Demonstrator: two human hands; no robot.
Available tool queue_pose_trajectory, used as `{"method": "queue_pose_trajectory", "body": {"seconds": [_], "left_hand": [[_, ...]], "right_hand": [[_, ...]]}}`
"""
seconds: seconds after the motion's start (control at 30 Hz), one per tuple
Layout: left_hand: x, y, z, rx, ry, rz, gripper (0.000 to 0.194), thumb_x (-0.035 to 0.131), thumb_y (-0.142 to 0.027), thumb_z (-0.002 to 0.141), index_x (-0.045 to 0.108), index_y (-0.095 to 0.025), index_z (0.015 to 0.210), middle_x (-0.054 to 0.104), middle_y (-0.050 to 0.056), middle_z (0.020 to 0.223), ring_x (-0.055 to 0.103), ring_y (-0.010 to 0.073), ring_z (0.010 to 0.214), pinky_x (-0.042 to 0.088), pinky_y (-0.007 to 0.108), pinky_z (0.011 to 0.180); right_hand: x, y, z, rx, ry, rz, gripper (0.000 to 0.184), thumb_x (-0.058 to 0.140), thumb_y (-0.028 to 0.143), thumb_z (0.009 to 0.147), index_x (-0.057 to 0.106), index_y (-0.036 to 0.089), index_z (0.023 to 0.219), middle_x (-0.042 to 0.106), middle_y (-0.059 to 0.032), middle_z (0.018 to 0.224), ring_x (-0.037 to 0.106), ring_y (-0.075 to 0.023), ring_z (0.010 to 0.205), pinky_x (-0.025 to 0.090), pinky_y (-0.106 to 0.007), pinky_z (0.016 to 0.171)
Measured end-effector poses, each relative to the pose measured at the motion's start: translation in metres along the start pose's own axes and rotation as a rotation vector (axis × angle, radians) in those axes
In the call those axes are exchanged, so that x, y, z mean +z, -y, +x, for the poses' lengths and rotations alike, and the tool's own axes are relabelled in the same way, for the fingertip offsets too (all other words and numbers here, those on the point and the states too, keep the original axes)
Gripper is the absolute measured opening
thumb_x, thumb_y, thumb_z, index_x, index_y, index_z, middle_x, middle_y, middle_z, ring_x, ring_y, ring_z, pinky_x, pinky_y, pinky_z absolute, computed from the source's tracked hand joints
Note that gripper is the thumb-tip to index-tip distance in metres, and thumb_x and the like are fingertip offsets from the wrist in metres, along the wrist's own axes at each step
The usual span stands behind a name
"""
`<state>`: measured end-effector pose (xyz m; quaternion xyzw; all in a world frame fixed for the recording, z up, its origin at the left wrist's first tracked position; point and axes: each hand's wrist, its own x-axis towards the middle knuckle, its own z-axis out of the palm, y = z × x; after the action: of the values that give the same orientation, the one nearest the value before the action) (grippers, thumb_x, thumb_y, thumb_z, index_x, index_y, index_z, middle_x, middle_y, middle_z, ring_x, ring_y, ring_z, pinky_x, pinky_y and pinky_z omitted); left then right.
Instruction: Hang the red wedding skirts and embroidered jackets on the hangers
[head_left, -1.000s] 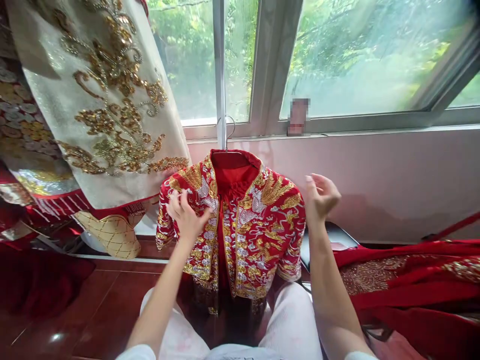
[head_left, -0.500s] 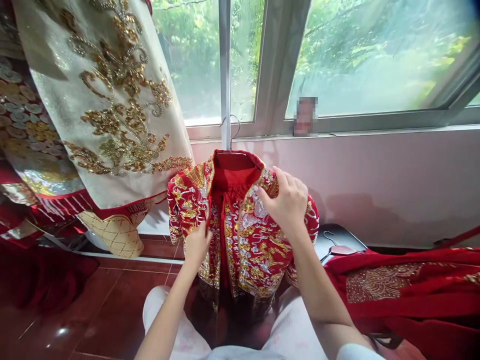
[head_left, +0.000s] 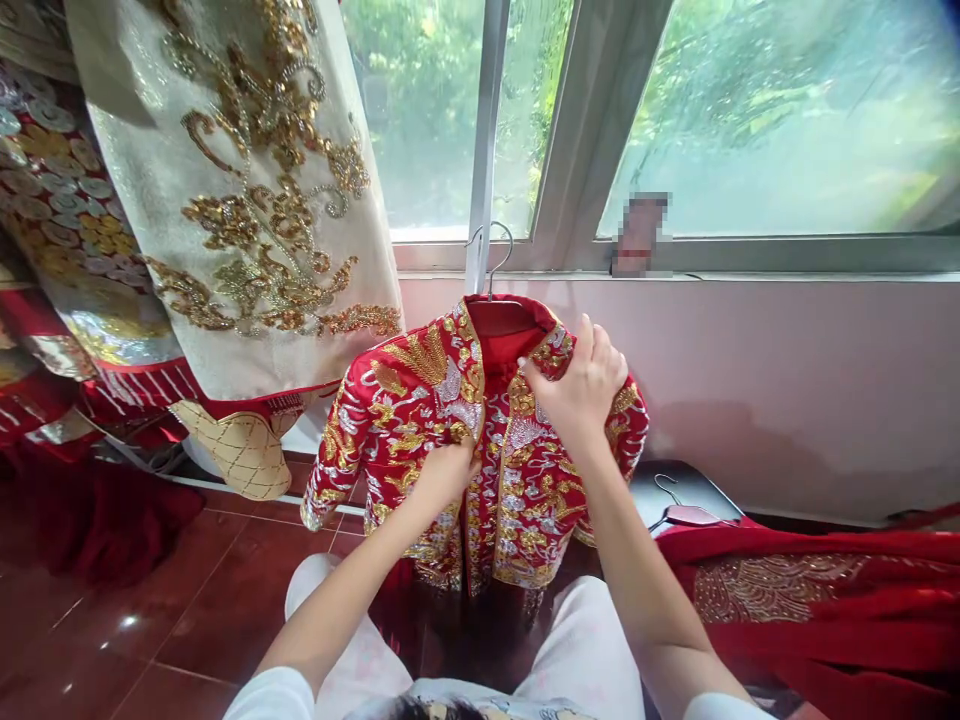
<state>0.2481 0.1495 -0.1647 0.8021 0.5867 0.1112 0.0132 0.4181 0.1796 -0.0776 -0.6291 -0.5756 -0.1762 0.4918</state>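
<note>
A red jacket [head_left: 405, 420] with gold and silver embroidery hangs in front of me on a hanger [head_left: 501, 250] with a metal hook. Its front is parted, and red cloth shows inside the collar. My left hand [head_left: 448, 470] is closed on the edge of the left front panel at chest height. My right hand [head_left: 583, 385] lies on the jacket's right shoulder beside the collar, thumb and fingers spread. Below the jacket hem, dark cloth hangs between my knees.
A cream garment [head_left: 247, 200] with gold beading hangs at the left, beside other embroidered clothes. Red garments [head_left: 787, 590] and a spare hanger [head_left: 690, 512] lie at the right on a dark surface. Windows [head_left: 750, 130] and a pink wall [head_left: 765, 370] stand behind.
My left hand has drawn the left front panel to the right, narrowing the gap in the jacket's front. My right hand remains on the shoulder. The view has shifted slightly.
</note>
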Motion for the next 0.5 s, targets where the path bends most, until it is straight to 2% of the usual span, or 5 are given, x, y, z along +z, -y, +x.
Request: {"method": "queue_pose_trajectory", "body": {"seconds": [0.07, 0.17, 0.27, 0.37, 0.5], "left_hand": [[0.004, 0.008, -0.011, -0.065, -0.03, 0.01, 0.026, 0.04, -0.024, 0.09, 0.061, -0.013, 0.102, 0.072, 0.014, 0.084, 0.071, 0.0287, 0.08, 0.05, 0.033, 0.066], [0.006, 0.016, -0.026, -0.143, -0.072, 0.027, 0.031, 0.037, -0.026, 0.092, 0.062, -0.017, 0.107, 0.072, 0.011, 0.082, 0.071, 0.0266, 0.079, 0.049, 0.032, 0.065], [0.004, 0.02, -0.035, -0.189, -0.101, 0.054, 0.031, 0.036, -0.027, 0.091, 0.063, -0.019, 0.103, 0.071, 0.008, 0.08, 0.07, 0.0247, 0.075, 0.048, 0.031, 0.063], [-0.001, 0.017, -0.036, -0.212, -0.242, 0.062, 0.026, 0.043, -0.027, 0.087, 0.063, -0.018, 0.1, 0.069, 0.009, 0.099, 0.069, 0.0226, 0.078, 0.048, 0.029, 0.061], [-0.013, 0.002, -0.025, -0.212, -0.475, 0.008, 0.037, 0.052, -0.034, 0.083, 0.056, -0.012, 0.113, 0.064, 0.013, 0.107, 0.067, 0.0241, 0.09, 0.049, 0.028, 0.067]], "right_hand": [[0.009, 0.009, -0.029, -0.001, -0.01, -0.014, 0.095, 0.063, 0.058, 0.073, 0.023, 0.014, 0.147, 0.024, -0.0257, 0.15, 0.026, -0.0442, 0.134, 0.025, -0.066, 0.101], [0.021, 0.009, -0.066, -0.023, -0.011, -0.009, 0.088, 0.06, 0.047, 0.079, 0.016, 0.015, 0.149, 0.012, -0.0271, 0.153, 0.024, -0.0435, 0.137, 0.03, -0.066, 0.099], [0.024, -0.013, -0.074, 0.013, -0.122, 0.059, 0.062, 0.055, 0.037, 0.085, 0.034, 0.014, 0.138, 0.036, -0.0246, 0.141, 0.042, -0.0352, 0.126, 0.041, -0.055, 0.096], [0.018, -0.035, -0.067, 0.05, -0.091, 0.071, 0.031, 0.052, 0.038, 0.087, 0.055, 0.015, 0.106, 0.06, -0.0151, 0.102, 0.058, -0.0287, 0.099, 0.049, -0.046, 0.086], [0.012, -0.031, -0.068, 0.019, 0.034, 0.015, 0.041, 0.056, 0.045, 0.083, 0.052, 0.015, 0.111, 0.06, -0.0148, 0.103, 0.057, -0.029, 0.095, 0.052, -0.044, 0.078]]}}
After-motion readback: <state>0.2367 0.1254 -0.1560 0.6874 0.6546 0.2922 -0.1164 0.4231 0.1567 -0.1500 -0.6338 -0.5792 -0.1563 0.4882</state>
